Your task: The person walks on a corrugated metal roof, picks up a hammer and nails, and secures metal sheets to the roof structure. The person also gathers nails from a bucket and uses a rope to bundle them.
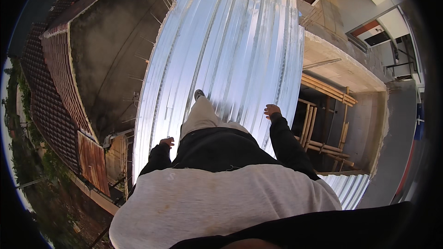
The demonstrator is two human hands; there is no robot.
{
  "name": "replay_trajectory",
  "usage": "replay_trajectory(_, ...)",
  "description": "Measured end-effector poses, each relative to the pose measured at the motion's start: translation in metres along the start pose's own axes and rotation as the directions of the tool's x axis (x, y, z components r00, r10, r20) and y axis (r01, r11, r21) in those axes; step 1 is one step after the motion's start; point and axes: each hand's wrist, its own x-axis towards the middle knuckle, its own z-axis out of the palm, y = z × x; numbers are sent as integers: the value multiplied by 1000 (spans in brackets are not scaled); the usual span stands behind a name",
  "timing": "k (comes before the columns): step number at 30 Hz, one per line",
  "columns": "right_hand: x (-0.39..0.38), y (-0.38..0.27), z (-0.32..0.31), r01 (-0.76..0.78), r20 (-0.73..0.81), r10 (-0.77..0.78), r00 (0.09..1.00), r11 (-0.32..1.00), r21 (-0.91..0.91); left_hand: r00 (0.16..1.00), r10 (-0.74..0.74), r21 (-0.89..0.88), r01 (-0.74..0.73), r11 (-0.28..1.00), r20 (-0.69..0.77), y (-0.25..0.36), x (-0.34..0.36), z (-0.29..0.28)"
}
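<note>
I think we're walking on ribbed metal sheets (230, 50)
Left hand (167, 142), right hand (272, 110) look empty, loosely half open; next step needs careful footing

Brown tiled roof (53, 115), dark stained wall (110, 50), bamboo poles (311, 127) (darkness behind them), daylight.

No words or numbers can be read. A small, pale, letter-like mark stands on the light grey fabric top (226, 198), on its left part near the black cloth (217, 150). Well beyond the right edge of the silvery ribbed metal sheeting (226, 50), a blue upright panel (419, 131) bears a white cross-like mark, too small to make out.
</note>
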Motion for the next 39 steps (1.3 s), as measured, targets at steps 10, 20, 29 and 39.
replay_trajectory(10, 107, -199, 19, -330, -160, 453, 877, 810, 485, 976, 57, 112, -83, 990, 212, 310, 145, -52)
replay_trajectory(20, 180, -248, -26, -435, -187, 664, 724, 650, 624, 892, 439, 151, -452, 879, 110, 776, 225, -86)
replay_trajectory(29, 371, -399, -161, -476, -103, 704, 703, 573, 667, 922, 386, 259, -382, 887, 34, 941, 216, 17)
replay_trajectory(39, 570, -704, -330, 13, -419, 225, 880, 869, 494, 989, 110, 173, -126, 977, 99, 1091, 271, 14)
